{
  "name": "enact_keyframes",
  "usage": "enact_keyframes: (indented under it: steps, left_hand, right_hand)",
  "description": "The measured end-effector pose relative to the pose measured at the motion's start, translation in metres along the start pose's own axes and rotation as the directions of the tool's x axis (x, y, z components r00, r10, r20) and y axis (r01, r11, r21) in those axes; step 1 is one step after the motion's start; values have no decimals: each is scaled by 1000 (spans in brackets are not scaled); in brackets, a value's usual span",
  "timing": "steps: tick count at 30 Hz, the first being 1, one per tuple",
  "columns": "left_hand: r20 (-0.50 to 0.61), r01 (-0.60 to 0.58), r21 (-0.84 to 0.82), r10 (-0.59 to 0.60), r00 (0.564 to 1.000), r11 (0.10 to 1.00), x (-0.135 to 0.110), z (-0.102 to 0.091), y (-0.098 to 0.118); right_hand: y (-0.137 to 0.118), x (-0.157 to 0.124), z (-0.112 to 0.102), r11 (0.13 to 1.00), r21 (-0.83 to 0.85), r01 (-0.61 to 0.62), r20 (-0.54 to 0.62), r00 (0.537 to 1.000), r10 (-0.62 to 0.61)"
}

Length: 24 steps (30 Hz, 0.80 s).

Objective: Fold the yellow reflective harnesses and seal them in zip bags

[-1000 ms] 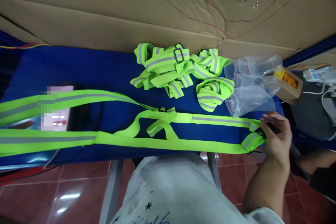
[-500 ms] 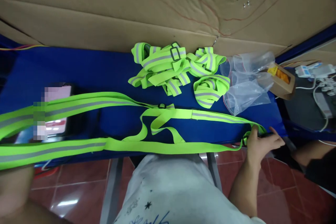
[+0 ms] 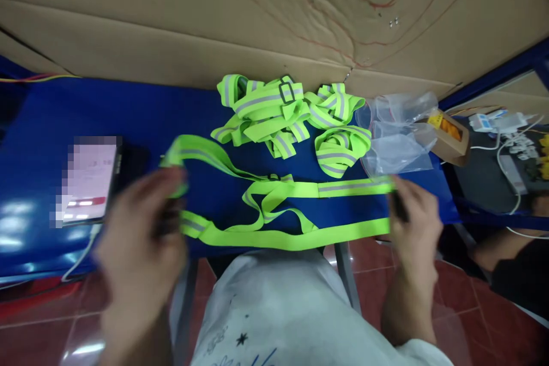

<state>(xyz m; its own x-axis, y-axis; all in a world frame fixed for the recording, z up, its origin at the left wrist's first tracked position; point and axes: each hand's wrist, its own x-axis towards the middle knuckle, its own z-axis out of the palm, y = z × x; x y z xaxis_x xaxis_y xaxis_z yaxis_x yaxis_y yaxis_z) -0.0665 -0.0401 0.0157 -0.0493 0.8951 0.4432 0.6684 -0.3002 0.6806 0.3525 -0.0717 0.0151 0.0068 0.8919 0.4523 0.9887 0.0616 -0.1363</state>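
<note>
A neon-green reflective strap harness [image 3: 274, 239] with grey stripes lies stretched along the front of the blue table. At its left end my left hand [image 3: 143, 229] is closed on the gathered straps. That hand is smeared by motion, and a loop of strap stands up by its fingers. My right hand [image 3: 415, 214] is closed around the right end, where the upper and lower bands meet its fingers. A small black buckle [image 3: 273, 177] sits on the upper band. Between the two bands, shorter straps hang in loose folds.
Bundled reflective straps [image 3: 266, 108] lie at the back, with a rolled one [image 3: 341, 151] to their right. Clear plastic bags [image 3: 398, 146] and a small cardboard box [image 3: 452, 140] are farther right. A phone [image 3: 88, 183] with a cable lies left. Another person's arm [image 3: 500, 254] shows at right.
My left hand has come in from the far left, bringing the harness's left end toward the middle, and the phone is uncovered. My right hand has shifted slightly left and up, its fingers now closed.
</note>
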Motion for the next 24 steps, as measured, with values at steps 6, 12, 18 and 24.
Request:
enact_keyframes:
  steps: [6, 12, 18, 24]
  left_hand:
    - [355, -393, 168, 317, 880, 904, -7, 79, 28]
    - [373, -385, 187, 298, 879, 904, -6, 97, 32]
    - [402, -388, 172, 295, 867, 905, -10, 113, 35]
    - [502, -269, 68, 200, 841, 961, 10, 98, 47]
  right_hand:
    - [-109, 36, 40, 923, 186, 337, 231, 898, -375]
    - [-125, 32, 53, 923, 238, 302, 224, 908, -355]
    - [-139, 28, 62, 934, 174, 313, 233, 908, -348]
    - [-130, 54, 46, 899, 312, 307, 254, 885, -391]
